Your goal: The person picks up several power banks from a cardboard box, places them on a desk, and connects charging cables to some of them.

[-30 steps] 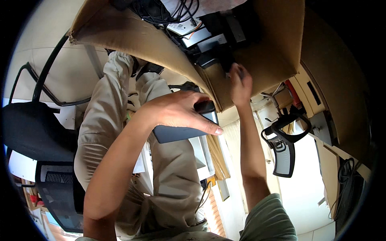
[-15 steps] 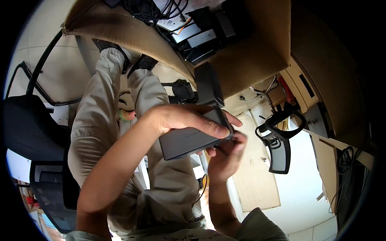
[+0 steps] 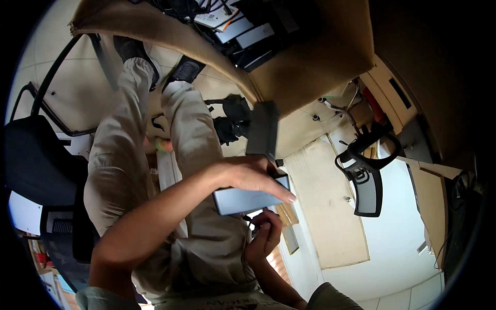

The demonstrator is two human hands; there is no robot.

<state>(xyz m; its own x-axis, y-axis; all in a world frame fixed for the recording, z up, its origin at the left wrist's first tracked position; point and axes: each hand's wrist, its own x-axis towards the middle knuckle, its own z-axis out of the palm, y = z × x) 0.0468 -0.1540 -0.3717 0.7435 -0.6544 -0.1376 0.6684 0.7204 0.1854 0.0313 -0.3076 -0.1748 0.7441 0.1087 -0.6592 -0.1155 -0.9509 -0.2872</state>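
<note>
A flat grey rectangular device (image 3: 248, 200) with a smooth face lies in my left hand (image 3: 253, 175), whose thumb stretches across its upper side. Beyond the knuckles a dark rectangular block (image 3: 262, 129) rises toward the carton; whether the same hand carries it is hidden. Just below the device's near edge is my right hand (image 3: 264, 237), its fingers pinched together. Something thin and black shows by those fingertips, too small to make out.
An open cardboard box (image 3: 315, 77) holding cables and dark and silver devices is at the top. Black straps or bags (image 3: 235, 113) lie on the floor beside it. A mesh office chair (image 3: 368, 191) stands right, a black chair (image 3: 41, 155) left. My legs stretch out below.
The grey device has tilted and come nearer to me, its face now catching light. My right hand has dropped from its far end to below its near edge. The dark block has moved down slightly.
</note>
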